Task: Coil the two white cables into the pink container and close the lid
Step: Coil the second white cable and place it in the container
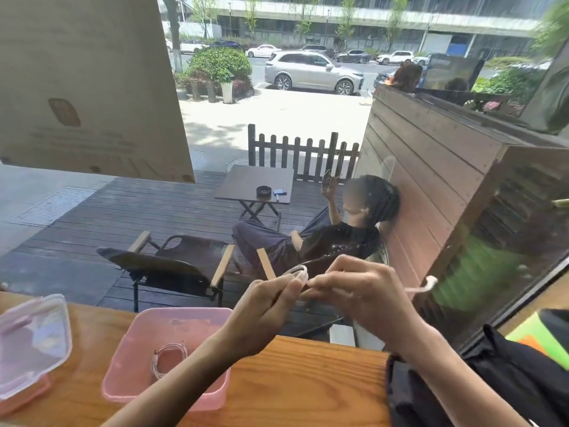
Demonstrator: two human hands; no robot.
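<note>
The pink container [123, 359] stands open on the wooden counter, with one white cable [167, 360] coiled inside it. Its clear lid [34, 340] lies off to the left. Both hands are raised above the counter's far edge. My left hand [264, 306] pinches a small loop of the second white cable [300, 271]. My right hand [360, 291] grips the same cable just beside it, and the cable's plug end [429, 283] sticks out to the right of that hand.
The wooden counter [308, 380] runs along a window. A black bag [492, 383] lies at the right, with a green item [535, 331] behind it. Outside the glass are a deck, chairs, a small table and a seated person.
</note>
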